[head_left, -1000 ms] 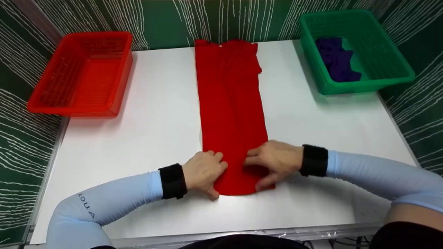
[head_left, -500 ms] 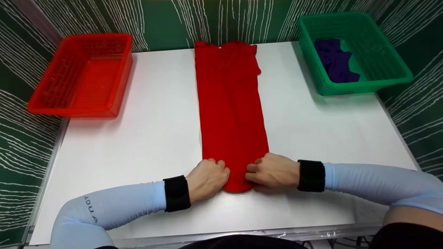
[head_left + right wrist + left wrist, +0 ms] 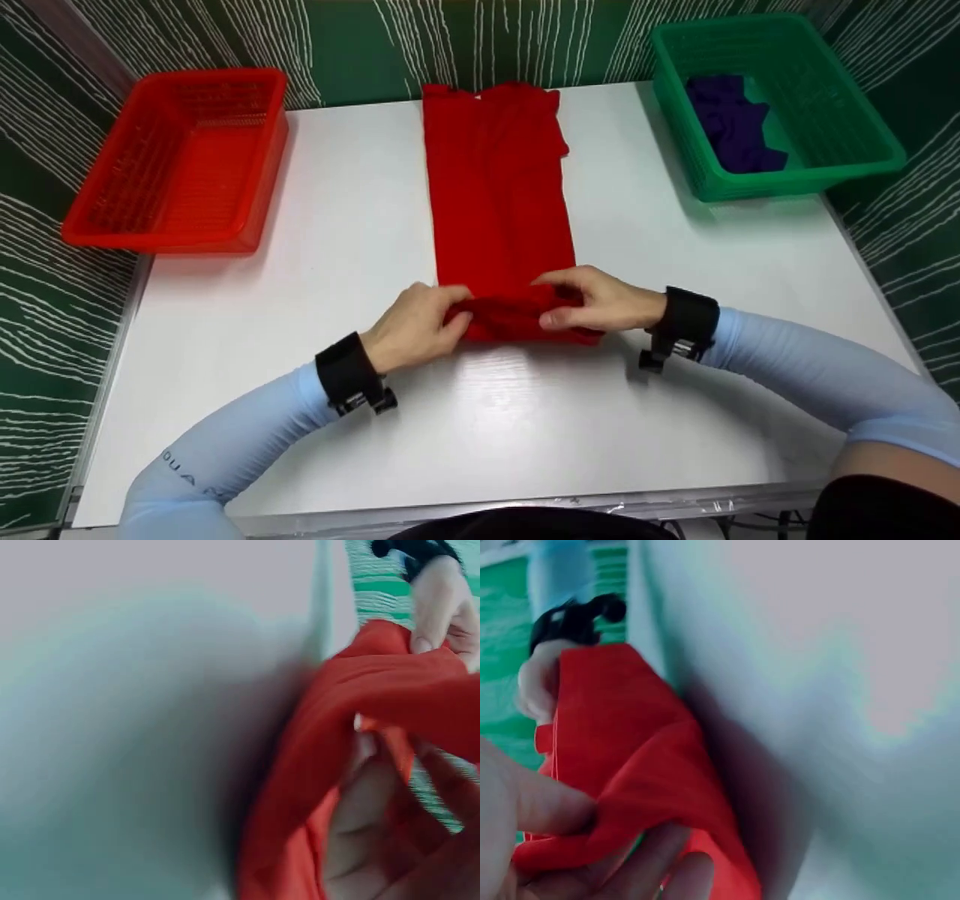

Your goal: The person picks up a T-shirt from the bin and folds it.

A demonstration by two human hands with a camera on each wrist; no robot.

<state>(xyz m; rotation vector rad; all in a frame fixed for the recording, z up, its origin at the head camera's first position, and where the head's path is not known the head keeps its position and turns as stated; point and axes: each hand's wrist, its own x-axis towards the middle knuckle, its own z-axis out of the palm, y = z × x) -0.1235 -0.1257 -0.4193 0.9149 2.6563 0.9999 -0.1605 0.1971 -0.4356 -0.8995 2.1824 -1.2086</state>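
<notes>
A red shirt (image 3: 495,187), folded into a long strip, lies on the white table with its near end lifted and turned up. My left hand (image 3: 412,326) pinches the left corner of that end between thumb and fingers. At the right corner, my right hand (image 3: 604,300) grips the cloth, thumb in front and fingers behind. The left wrist view shows the shirt (image 3: 630,735) raised and draped over the left fingers (image 3: 649,859). In the right wrist view, cloth folds (image 3: 360,690) hang around the right hand (image 3: 375,832).
A red basket (image 3: 259,172) stands at the back left of the table (image 3: 345,202). Opposite it, at the back right, is a green basket (image 3: 832,176) with purple cloth (image 3: 731,127) inside. Green walls with white streaks (image 3: 360,45) border the table.
Both hands first closed in on the shirt's near end at the table. They have since lifted that end and carried it away from the body, so the strip is shorter.
</notes>
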